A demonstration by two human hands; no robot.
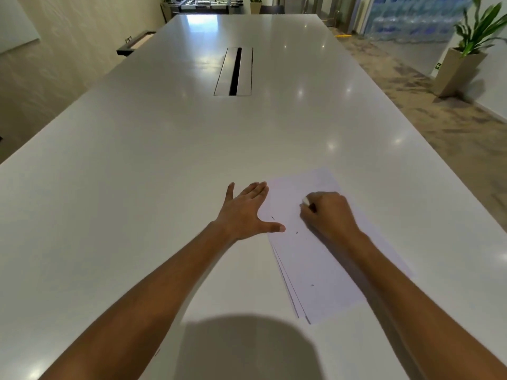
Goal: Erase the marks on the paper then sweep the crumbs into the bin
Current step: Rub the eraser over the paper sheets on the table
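Currently we note a small stack of white paper sheets (315,259) lying at an angle on the long white table (137,174), just right of centre. Our left hand (244,212) lies flat, fingers spread, its thumb pressing the stack's left edge. Our right hand (327,212) is curled closed around a white eraser (306,201), whose tip touches the top sheet. A few short dark marks (273,218) and specks dot the paper.
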